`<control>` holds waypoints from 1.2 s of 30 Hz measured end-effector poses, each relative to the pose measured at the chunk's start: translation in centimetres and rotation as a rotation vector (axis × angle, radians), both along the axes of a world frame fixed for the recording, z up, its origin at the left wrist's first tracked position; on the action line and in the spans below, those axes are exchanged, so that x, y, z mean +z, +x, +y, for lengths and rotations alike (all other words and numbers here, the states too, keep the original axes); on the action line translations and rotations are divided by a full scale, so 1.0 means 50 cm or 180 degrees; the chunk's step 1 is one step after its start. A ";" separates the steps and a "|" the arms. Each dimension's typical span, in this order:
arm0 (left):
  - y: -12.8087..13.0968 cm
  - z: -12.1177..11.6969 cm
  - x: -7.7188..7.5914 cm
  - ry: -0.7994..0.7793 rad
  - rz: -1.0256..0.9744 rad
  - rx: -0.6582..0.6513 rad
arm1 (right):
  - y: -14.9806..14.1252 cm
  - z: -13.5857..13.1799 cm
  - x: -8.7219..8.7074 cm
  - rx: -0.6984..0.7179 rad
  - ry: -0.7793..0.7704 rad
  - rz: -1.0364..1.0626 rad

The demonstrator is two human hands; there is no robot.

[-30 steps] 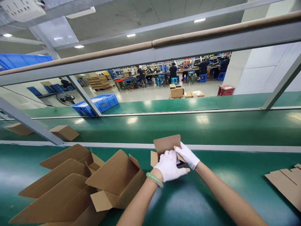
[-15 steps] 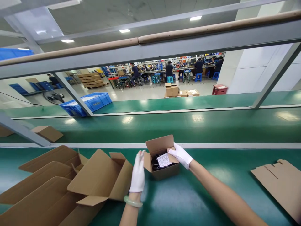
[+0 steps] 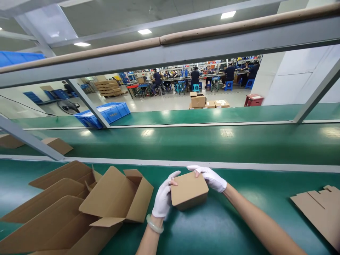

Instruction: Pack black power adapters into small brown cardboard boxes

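A small brown cardboard box (image 3: pixel 189 189) sits on the green work surface in front of me, its lid folded down over the top. My left hand (image 3: pixel 162 196), in a white glove with bare fingertips, grips the box's left side, thumb on the lid's corner. At the far right corner, my right hand (image 3: pixel 209 177), gloved the same way, holds the box with a fingertip on the lid and other fingers stretched along the back edge. What lies inside the box is hidden by the lid. Just left of my left hand stands an open cardboard box (image 3: pixel 117 194).
More open boxes (image 3: pixel 50 226) are nested at the left. Flat cardboard (image 3: pixel 320 212) lies at the right. A white rail (image 3: pixel 148 163) runs behind the box. Beyond it, a blue crate (image 3: pixel 113 111) stands by a slanted metal post (image 3: pixel 86 102). Several people sit at far benches.
The lid has come down over the cable and paper slip inside the box. My left hand has moved onto the box's left side; my right hand has shifted to its far right corner.
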State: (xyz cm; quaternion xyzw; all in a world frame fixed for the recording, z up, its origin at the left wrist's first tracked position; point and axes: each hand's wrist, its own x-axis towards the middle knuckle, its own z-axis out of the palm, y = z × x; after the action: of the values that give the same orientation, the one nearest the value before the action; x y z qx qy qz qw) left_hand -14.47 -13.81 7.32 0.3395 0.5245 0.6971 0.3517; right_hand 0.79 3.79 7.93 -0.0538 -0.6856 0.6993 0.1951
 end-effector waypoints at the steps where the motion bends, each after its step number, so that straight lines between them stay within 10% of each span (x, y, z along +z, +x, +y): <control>1: 0.001 -0.011 0.004 -0.0048 0.0210 -0.0091 | 0.014 0.002 0.010 0.0146 0.0239 -0.0026; 8: 0.003 -0.048 0.073 -0.1109 0.2411 -0.0647 | 0.080 -0.036 0.096 -0.0001 0.2694 -0.1218; 14: 0.008 -0.038 0.095 -0.1397 0.3340 -0.0577 | 0.069 -0.053 0.087 -0.0184 0.3649 -0.0993; 36: 0.004 -0.028 0.144 -0.1744 0.4631 -0.1072 | 0.077 -0.033 0.097 0.0234 0.4036 -0.0953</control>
State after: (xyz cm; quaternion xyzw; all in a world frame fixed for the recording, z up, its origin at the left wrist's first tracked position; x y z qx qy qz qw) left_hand -14.27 -15.21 14.51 0.6858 0.7170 0.0839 0.0926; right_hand 4.62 2.13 12.79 -0.0015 -0.9863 0.1504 0.0672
